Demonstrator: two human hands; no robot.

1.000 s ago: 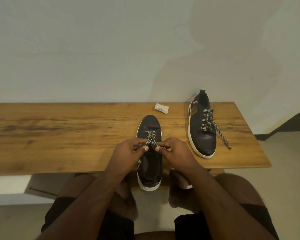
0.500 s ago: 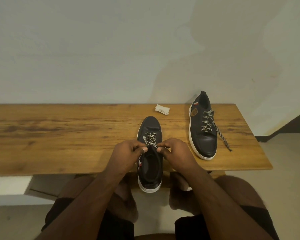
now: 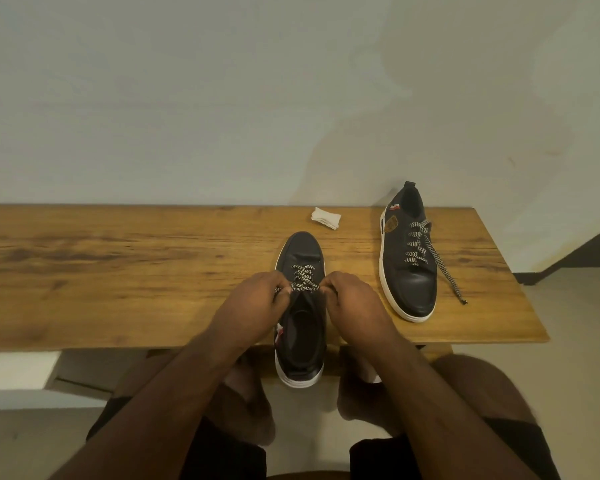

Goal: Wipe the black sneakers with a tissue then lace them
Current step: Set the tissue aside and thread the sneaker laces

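Note:
A black sneaker [image 3: 302, 251] with a white sole lies toe away from me, its heel hanging over the near edge of the wooden table [image 3: 118, 271]. Its black-and-white lace [image 3: 303, 280] crosses the upper eyelets. My left hand [image 3: 253, 303] pinches the lace on the left side of the tongue. My right hand [image 3: 352, 303] pinches it on the right side. The second black sneaker [image 3: 409, 271] lies to the right, toe toward me, its lace end [image 3: 444, 268] trailing loose on the table. A folded white tissue [image 3: 326, 218] rests near the table's back edge.
A pale wall stands right behind the table. The table's right edge is just past the second sneaker. My knees and dark shorts [image 3: 222, 452] sit below the near edge, above a light floor [image 3: 586, 341].
Both hands have stayed at the top of the near sneaker's lacing, shifting slightly as they work the lace. The second sneaker and tissue have not moved.

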